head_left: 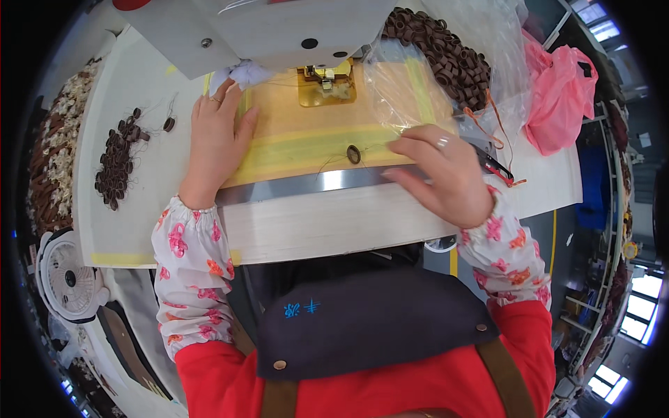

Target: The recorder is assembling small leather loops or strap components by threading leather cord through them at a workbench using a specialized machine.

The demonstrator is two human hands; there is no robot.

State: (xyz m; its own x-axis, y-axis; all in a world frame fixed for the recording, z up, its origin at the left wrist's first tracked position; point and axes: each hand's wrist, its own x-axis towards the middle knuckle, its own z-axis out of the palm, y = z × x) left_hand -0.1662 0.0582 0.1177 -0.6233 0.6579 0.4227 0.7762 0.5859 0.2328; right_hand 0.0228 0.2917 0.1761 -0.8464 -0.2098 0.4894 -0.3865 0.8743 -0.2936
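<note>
My left hand lies on the left of the sewing machine's bed, fingers stretched forward and thumb apart. Its fingertips touch or nearly touch a bunched pale lavender cloth. Over the bed's right side is my right hand, fingers slightly bent, thumb spread, nothing visible in its grasp. Between the hands, a small brown loop with loose thread ends sits near the bed's front edge, apart from both. Farther back are the machine's presser foot and gold needle plate.
Threaded brown loops lie in a pile at left. A clear bag holds many brown loops at back right, beside a pink plastic bag. Black-handled snips lie past my right hand. A white fan stands at lower left.
</note>
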